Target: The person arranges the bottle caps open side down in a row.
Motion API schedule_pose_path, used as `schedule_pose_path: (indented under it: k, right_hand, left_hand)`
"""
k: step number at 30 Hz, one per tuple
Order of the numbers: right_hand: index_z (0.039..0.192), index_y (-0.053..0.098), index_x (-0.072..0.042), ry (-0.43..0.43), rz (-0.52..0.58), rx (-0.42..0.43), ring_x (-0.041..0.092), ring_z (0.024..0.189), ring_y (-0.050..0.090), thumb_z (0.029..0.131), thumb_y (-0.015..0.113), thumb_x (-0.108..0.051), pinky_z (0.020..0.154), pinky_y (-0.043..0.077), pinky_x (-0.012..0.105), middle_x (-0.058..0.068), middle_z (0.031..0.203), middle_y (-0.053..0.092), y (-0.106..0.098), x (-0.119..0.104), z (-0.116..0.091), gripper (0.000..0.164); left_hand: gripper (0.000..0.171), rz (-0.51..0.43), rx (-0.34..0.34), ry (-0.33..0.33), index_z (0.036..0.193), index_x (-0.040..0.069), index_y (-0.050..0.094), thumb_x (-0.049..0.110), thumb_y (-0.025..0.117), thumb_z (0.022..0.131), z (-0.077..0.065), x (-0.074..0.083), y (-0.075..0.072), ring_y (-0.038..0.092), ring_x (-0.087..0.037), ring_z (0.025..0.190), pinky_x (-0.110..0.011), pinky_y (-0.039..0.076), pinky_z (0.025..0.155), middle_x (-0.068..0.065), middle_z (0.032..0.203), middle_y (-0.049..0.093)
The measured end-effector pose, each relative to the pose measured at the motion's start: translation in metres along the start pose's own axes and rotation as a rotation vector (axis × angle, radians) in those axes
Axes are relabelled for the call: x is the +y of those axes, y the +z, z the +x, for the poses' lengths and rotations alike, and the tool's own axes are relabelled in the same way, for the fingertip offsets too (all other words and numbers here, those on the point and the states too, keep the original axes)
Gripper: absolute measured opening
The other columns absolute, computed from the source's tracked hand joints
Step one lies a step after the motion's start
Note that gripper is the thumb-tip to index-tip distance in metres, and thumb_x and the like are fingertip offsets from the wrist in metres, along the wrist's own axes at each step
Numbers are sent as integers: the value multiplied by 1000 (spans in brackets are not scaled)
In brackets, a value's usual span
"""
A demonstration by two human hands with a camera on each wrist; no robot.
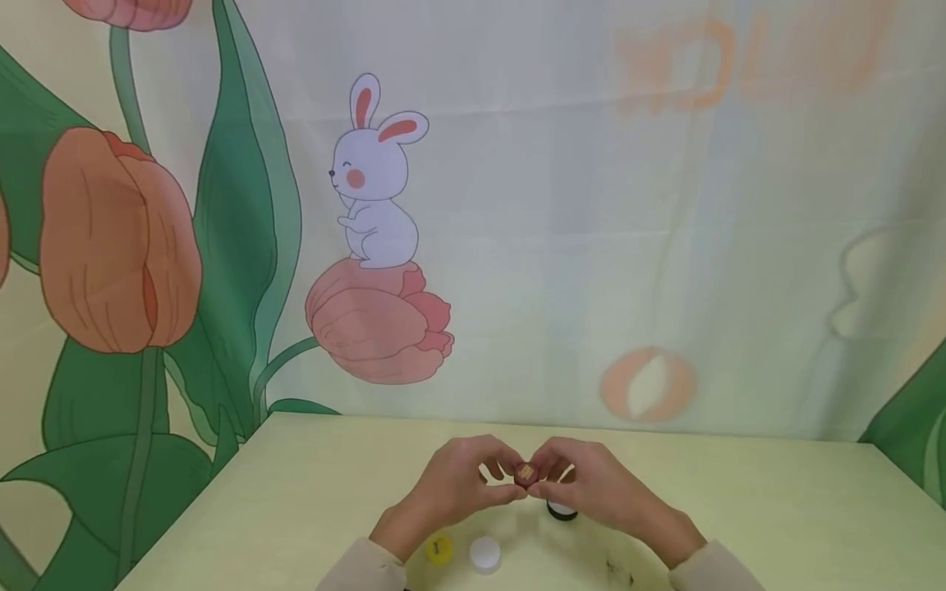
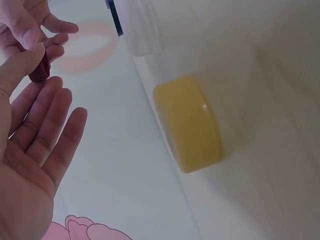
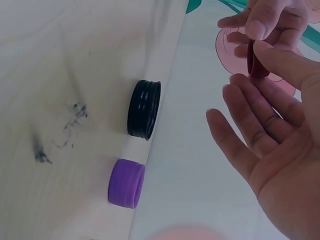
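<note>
While both hands (image 1: pixel 458 483), loosely curved, pinch a dark-red cap (image 1: pixel 526 474), tabletop (image 1: pixel 769 509) extends sideways and to its far edge (image 1: pixel 739 438).

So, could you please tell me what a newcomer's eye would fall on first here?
Probably the white rabbit atop a tulip on the backdrop. Then the dark red cap pinched by the left hand and right hand, low in the head view.
</note>
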State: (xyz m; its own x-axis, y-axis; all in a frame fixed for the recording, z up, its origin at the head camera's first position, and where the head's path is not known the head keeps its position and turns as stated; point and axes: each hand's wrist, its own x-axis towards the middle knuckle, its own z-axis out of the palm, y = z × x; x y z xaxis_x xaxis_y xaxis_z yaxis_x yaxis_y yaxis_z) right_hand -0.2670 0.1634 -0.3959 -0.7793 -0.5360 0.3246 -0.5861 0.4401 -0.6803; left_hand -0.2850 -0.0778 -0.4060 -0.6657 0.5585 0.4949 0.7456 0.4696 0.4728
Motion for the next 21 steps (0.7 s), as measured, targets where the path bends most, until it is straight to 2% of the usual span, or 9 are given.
schedule_pose_path:
  k: [7, 11, 17, 21]
  right_hand:
    - [105, 73, -17, -5, 35, -27, 11, 86, 68, 97, 81, -24, 76, 58, 31, -9, 97, 73, 4, -2, -7, 14]
    - [103, 73, -17, -28, 26, -34, 9, 84, 67, 96, 82, -23, 73, 57, 28, -10, 94, 72, 7, -1, -9, 13]
    - [103, 72, -17, -14, 20, -103, 7, 82, 65, 97, 81, -23, 71, 55, 26, -12, 89, 70, 9, 0, -13, 13]
    - [105, 71, -15, -9, 32, -158, 6, 83, 65, 97, 80, -20, 72, 55, 26, -11, 90, 70, 11, 1, -14, 12]
  left_hand:
    - [18, -52, -106, -51, 103, 19, 81, 15, 88, 88, -2, 6, -4, 69, -3, 86, -17, 54, 68, 17, 96, 74]
    - [15, -54, -152, -82, 102, 20, 81, 16, 87, 89, -4, 8, -6, 67, -3, 85, -19, 54, 72, 19, 92, 72]
    - [14, -42, -232, -139, 100, 21, 79, 20, 88, 88, -6, 12, -2, 64, 1, 83, -19, 53, 76, 21, 87, 70]
    - [14, -25, -275, -147, 98, 21, 79, 20, 88, 88, -8, 12, 0, 64, 2, 82, -18, 52, 75, 24, 84, 69]
